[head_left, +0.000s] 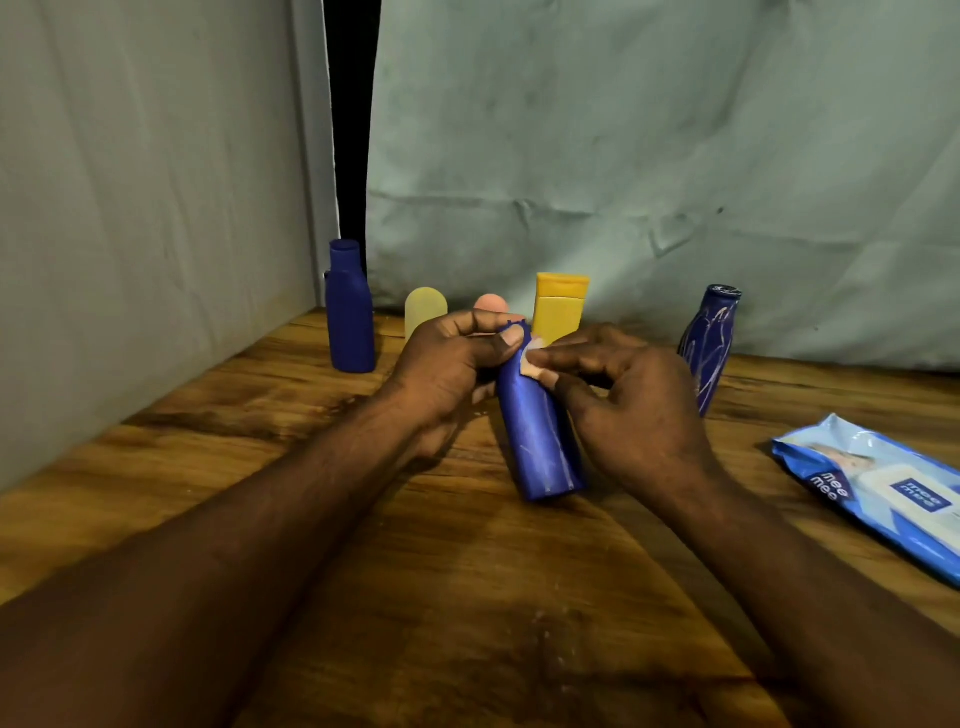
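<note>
While gripped by the left hand (451, 364), a blue bottle (537, 436) is held at mid-table (311, 519).
Its long axis is tilted, neck up and away; a white scrap (531, 364) is pinched against it by the right hand (634, 410).

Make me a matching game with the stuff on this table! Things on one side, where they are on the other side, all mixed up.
Things:
1. nearest blue bottle
2. yellow bottle
3. pack of wipes
4. blue bottle with the tall cap

Places:
A. lying flat on the right of the table
B. standing far left, near the wall
C. gripped by the left hand, while the right hand pinches a pale scrap on it
D. standing at the back, behind the hands

Pairs: 1-C, 2-D, 3-A, 4-B
</note>
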